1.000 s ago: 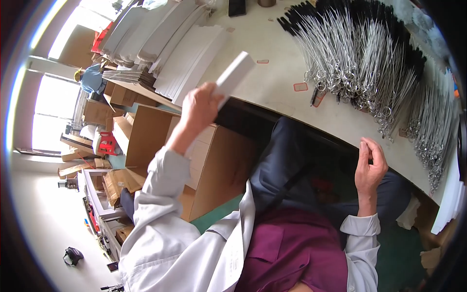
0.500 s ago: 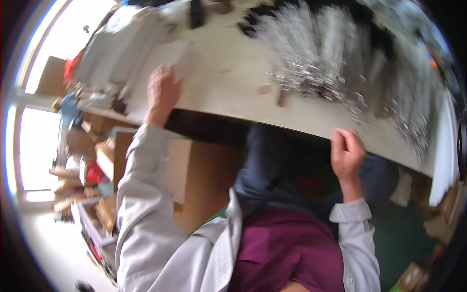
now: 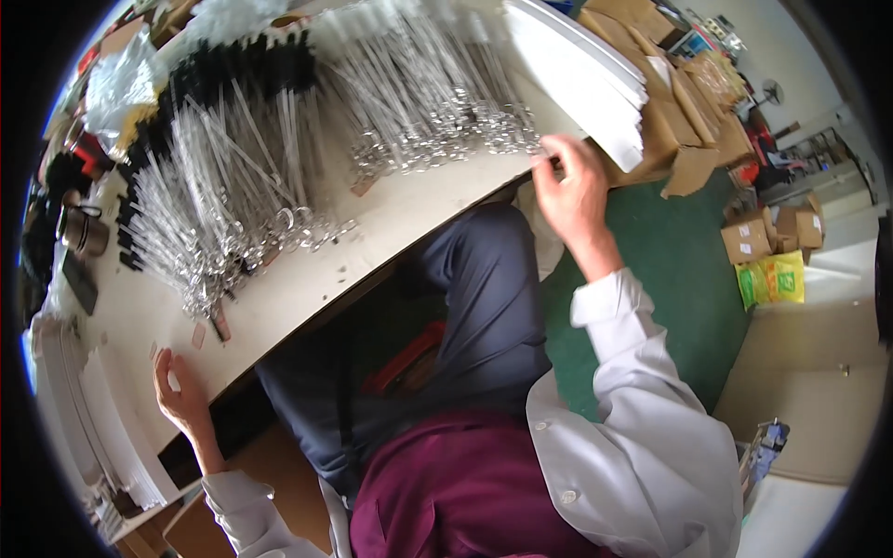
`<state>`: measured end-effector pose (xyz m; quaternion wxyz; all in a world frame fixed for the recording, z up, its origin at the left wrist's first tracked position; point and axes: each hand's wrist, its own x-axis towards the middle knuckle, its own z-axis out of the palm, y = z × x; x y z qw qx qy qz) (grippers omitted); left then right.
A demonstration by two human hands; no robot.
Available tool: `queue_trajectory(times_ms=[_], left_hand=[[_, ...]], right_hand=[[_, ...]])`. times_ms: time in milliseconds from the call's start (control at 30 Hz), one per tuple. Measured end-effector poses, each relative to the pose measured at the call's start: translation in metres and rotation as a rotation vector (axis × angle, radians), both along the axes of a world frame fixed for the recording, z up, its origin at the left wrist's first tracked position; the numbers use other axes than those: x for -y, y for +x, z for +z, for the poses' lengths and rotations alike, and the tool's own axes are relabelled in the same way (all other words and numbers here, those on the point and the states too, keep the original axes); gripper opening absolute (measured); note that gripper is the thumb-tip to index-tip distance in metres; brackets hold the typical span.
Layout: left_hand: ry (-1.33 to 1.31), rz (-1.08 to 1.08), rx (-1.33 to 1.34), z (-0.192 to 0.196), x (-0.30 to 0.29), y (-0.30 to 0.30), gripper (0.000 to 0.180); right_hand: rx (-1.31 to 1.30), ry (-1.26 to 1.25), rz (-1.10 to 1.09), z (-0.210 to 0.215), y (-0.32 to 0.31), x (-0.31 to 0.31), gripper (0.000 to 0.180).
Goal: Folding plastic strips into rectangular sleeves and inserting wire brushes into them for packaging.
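My left hand (image 3: 179,395) rests on the near edge of the pale table (image 3: 307,279), fingers apart and holding nothing, beside a stack of white cards (image 3: 88,423). My right hand (image 3: 572,181) reaches to the table's edge. Its curled fingers touch the end of a heap of slim clear tubes with metal rings (image 3: 423,107), next to another stack of white cards (image 3: 581,65). Whether it grips anything is hidden. A second heap of such tubes with black caps (image 3: 228,186) lies in the middle. Small brown tags (image 3: 197,335) lie near my left hand.
A metal mug (image 3: 84,232) stands at the table's left. Flat brown cardboard (image 3: 688,112) lies past the right card stack. Small boxes (image 3: 753,232) and a yellow-green bag (image 3: 772,279) sit on the green floor (image 3: 670,279). My legs are under the table.
The view has swung round. My left hand let go of the white card it held and now rests on the table edge. My right hand rose to the heap of tubes.
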<state>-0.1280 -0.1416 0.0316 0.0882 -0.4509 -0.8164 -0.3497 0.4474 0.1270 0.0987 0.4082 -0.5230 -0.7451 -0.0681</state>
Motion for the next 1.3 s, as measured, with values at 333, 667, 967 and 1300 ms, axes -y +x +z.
queue_trajectory(times_ms=[333, 667, 967, 1300], left_hand=[[0.032, 0.000, 0.060, -0.016, -0.004, 0.004, 0.024], [0.025, -0.001, 0.018, -0.018, -0.006, 0.002, 0.022], [0.032, 0.070, -0.166, -0.001, -0.003, 0.014, 0.019], [0.109, -0.661, -0.331, 0.115, -0.024, 0.174, 0.032]], right_hand=[[0.539, -0.186, -0.440, -0.007, 0.140, -0.071, 0.068], [0.532, -0.044, -0.394, -0.011, 0.157, -0.079, 0.062], [-0.141, -0.114, -0.351, 0.019, 0.135, -0.070, 0.058], [0.125, -0.226, 0.695, 0.049, -0.073, 0.059, 0.061]])
